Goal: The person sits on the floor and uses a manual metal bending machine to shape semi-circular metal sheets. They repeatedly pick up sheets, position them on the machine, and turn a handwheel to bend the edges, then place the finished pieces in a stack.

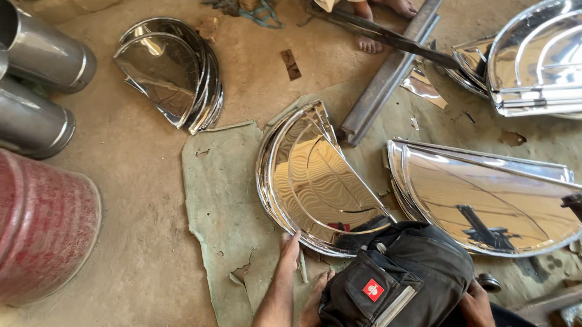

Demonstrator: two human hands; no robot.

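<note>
Person's left hand (289,246), fingers flat and spread, touches the six o'clock edge of a stack of shiny half-round metal plates (318,175); right hand (475,302), at four o'clock, grip unclear.

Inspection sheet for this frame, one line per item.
Surface: dirt floor with a torn green mat.
Job's things: stack of shiny half-round metal sheets on the mat.
Clutter: further sheet stacks, steel bar, scraps.
Hands: left hand touches the stack's edge; right hand rests by a dark trouser knee.
Cables: nothing seen.
Surroundings: red drum, metal pipes, another person's bare feet.
</note>
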